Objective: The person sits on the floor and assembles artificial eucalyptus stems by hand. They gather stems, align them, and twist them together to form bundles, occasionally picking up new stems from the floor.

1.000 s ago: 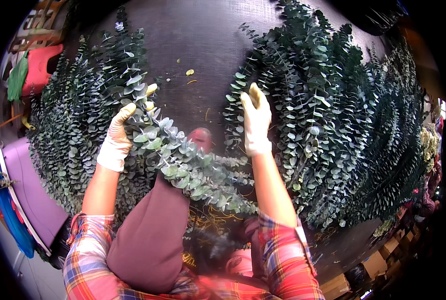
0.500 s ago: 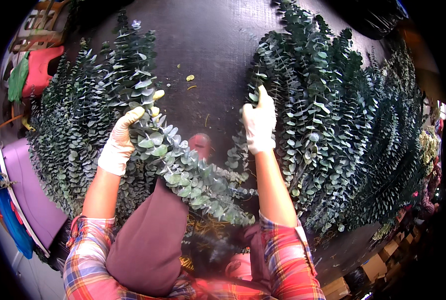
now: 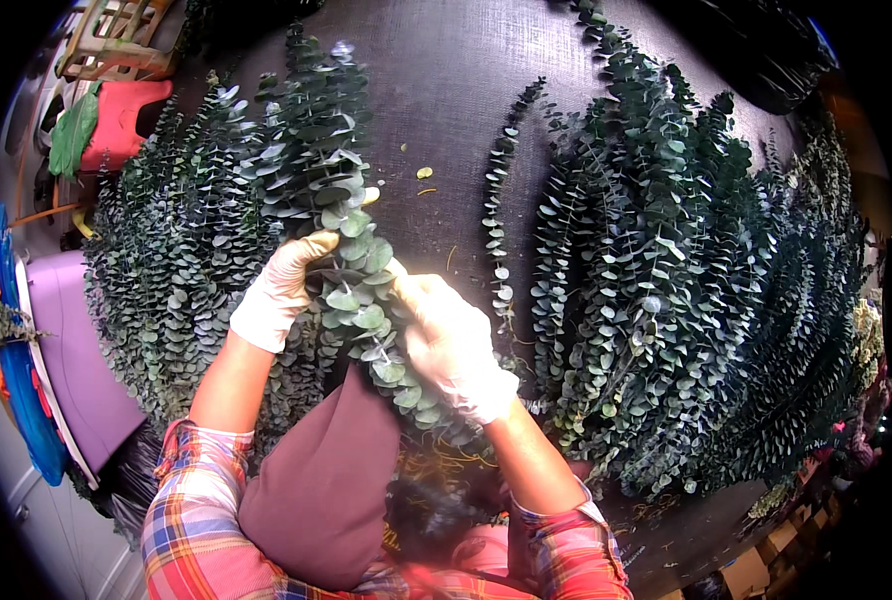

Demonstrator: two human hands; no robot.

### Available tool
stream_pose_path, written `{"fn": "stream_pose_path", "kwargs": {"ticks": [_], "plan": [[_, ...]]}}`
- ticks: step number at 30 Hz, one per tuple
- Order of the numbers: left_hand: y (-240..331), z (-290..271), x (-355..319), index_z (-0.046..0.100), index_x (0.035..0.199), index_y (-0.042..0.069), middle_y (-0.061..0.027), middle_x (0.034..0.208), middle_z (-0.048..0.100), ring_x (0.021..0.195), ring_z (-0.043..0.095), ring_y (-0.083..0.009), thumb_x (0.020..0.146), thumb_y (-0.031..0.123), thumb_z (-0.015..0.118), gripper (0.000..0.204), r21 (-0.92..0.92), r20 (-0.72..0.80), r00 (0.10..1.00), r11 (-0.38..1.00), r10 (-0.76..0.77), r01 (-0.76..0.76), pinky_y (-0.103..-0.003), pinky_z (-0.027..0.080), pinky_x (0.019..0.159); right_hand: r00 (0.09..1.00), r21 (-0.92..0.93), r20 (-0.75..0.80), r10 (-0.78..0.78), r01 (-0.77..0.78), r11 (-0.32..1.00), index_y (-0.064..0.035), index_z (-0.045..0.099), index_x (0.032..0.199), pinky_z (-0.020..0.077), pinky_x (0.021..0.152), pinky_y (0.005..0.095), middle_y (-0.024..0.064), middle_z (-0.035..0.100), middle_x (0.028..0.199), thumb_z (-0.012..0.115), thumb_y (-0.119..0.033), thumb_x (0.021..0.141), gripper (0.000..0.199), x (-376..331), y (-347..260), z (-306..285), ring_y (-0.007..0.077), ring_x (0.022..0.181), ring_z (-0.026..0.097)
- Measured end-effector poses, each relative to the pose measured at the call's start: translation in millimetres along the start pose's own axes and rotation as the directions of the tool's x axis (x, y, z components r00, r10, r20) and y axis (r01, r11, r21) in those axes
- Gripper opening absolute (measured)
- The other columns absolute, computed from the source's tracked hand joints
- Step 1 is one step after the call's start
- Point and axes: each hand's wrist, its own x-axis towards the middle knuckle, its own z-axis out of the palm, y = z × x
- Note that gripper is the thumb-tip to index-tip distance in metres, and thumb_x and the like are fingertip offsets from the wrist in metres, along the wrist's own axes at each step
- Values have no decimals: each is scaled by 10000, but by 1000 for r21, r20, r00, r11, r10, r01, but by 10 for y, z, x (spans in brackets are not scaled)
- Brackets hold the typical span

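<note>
White gloves cover both of my hands. My left hand (image 3: 278,290) is closed around a bunch of eucalyptus stems (image 3: 366,285) with round grey-green leaves, thumb on the near side. From that grip the bunch reaches up and away, while its lower part slants down to the right above my knee. Against the bunch's right side, my right hand (image 3: 456,345) has its fingers curled in on the stems; leaves partly hide the fingertips. A single eucalyptus stem (image 3: 499,200) lies apart on the dark surface, right of the bunch.
Large rows of eucalyptus lie on the left (image 3: 176,270) and right (image 3: 656,300) of the dark table (image 3: 436,110). Beyond the left row are a red stool (image 3: 121,125), a wooden crate (image 3: 116,40) and a purple bin (image 3: 76,350). Black plastic (image 3: 756,50) sits far right.
My right hand has let go of the single stem at the right row and moved left and nearer, onto the bunch. My left hand keeps its hold. The view has shifted slightly.
</note>
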Motion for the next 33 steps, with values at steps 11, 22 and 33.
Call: {"fn": "stream_pose_path", "kwargs": {"ticks": [11,22,33], "plan": [[8,-86,-120,383,1470,42,-51,1102,646,997,638,-164,805,351,798,842,222,-75,997,975,35,-18,-333,534,913,993,-138,115,4,12,990,5,563,1163,529,649,404,162,605,885,520,16,790,376,49,-218,45,327,773,640],[1,-128,-61,629,1216,-22,-86,1038,703,944,676,-197,832,65,648,394,267,-225,974,963,27,34,-333,539,883,966,-141,257,7,31,989,107,410,1352,559,645,391,221,621,955,532,-40,787,596,168,-248,35,345,797,674],[-78,-22,48,642,1179,-11,-89,1045,700,926,672,-193,798,44,675,386,170,-230,972,985,49,-10,-344,544,872,880,-248,-405,247,-366,897,-140,459,1439,435,1045,382,174,501,1387,659,10,776,708,696,1603,-90,334,1228,518]]}}
